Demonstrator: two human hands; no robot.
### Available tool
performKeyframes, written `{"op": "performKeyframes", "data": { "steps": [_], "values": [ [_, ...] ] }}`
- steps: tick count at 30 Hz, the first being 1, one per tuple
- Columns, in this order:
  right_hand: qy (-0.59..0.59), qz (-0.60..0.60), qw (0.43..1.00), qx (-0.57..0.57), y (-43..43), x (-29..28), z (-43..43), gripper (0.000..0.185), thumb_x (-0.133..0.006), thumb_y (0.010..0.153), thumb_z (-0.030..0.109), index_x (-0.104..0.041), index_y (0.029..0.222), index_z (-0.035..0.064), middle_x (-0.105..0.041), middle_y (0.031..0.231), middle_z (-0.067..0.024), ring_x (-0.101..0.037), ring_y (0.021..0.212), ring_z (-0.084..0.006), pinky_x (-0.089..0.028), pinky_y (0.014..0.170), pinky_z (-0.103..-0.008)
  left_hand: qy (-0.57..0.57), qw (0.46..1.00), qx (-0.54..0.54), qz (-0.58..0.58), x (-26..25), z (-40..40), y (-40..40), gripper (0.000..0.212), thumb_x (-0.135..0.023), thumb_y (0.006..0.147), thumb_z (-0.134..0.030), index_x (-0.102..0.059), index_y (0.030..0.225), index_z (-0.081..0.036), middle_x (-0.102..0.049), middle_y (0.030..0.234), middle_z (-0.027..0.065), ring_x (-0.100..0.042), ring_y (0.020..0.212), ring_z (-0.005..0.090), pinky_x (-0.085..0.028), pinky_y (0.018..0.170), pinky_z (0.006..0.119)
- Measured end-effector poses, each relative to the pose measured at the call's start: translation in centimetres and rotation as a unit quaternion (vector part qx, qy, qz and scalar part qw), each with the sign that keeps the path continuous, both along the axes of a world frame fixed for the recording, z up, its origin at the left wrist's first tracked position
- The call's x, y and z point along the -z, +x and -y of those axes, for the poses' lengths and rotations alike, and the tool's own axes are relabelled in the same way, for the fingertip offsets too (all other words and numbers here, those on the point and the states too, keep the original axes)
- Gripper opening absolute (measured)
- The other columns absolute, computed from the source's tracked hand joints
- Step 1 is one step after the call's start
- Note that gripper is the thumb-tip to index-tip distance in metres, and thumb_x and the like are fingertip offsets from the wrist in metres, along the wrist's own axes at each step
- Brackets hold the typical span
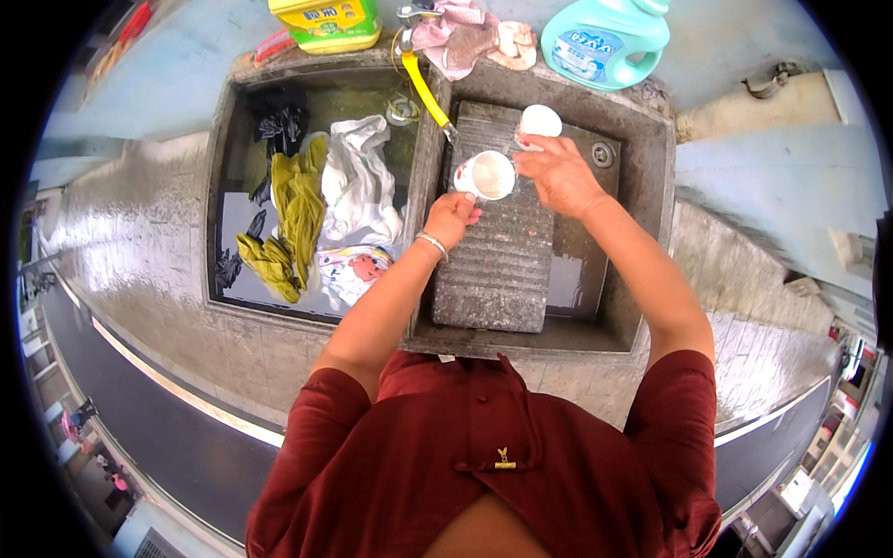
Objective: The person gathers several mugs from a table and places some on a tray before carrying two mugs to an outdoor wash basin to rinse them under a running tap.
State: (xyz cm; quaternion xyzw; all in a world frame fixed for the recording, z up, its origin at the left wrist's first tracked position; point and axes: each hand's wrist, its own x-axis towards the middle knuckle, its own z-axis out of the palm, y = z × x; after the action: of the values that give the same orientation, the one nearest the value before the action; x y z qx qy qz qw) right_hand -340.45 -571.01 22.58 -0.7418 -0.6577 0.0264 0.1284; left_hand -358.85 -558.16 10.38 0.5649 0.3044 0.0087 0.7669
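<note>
My left hand (452, 217) grips a white cup with red marks (489, 174), its mouth tilted up at me; the inside looks pale and wet. Behind it and to the right, my right hand (561, 173) has its fingers on a second white cup (541, 121), partly covered by them. Both cups are above a ribbed stone washboard (492, 286) in the right basin of a concrete sink (652, 230). Just behind the left cup ends a yellow hose (425, 91) on a metal tap (407, 38); water seems to run from its tip.
Water in the left basin holds a white cloth (359, 181), an olive garment (298, 202), a printed cloth (356, 270) and black plastic (282, 129). A turquoise detergent jug (605, 45), pink rags (467, 42) and a yellow-green tub (328, 24) line the back ledge. A drain (602, 154) shows at right.
</note>
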Motion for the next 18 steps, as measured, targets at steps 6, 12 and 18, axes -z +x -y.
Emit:
{"op": "performKeyframes", "data": {
  "steps": [6,12,18],
  "values": [
    [-0.124,-0.276,0.914,0.271,-1.5,1.9,-2.3,0.046,-0.063,0.074,0.041,-0.060,0.097,0.0003,-0.062,0.094,-0.0170,-0.060,0.088,-0.0314,-0.046,0.079,-0.0392,0.025,0.995,-0.082,0.052,0.0,1.9,-0.1,0.027,-0.046,0.091,-0.021,-0.057,0.093,0.004,-0.056,0.092,0.0109,-0.059,0.079,0.0169,-0.051,0.073,0.027],
    [-0.063,-0.213,0.895,0.388,-3.7,7.6,-5.0,0.033,-0.059,0.076,0.029,-0.061,0.089,-0.0020,-0.062,0.082,-0.0231,-0.061,0.081,-0.0355,-0.047,0.073,-0.0423,0.425,0.903,-0.057,0.043,-1.0,1.9,0.2,0.026,-0.047,0.089,-0.019,-0.061,0.076,-0.001,-0.057,0.081,0.0131,-0.052,0.081,0.0227,-0.046,0.072,0.032],
    [-0.027,-0.345,0.855,0.385,-4.4,10.6,-4.6,0.034,-0.055,0.075,0.024,-0.057,0.096,-0.0032,-0.059,0.090,-0.0260,-0.058,0.088,-0.0378,-0.045,0.081,-0.0411,0.444,0.894,-0.048,0.022,-1.0,1.0,-0.5,0.023,-0.048,0.086,-0.020,-0.061,0.077,-0.003,-0.057,0.076,0.0149,-0.049,0.084,0.0289,-0.041,0.074,0.038]
  ]
}}
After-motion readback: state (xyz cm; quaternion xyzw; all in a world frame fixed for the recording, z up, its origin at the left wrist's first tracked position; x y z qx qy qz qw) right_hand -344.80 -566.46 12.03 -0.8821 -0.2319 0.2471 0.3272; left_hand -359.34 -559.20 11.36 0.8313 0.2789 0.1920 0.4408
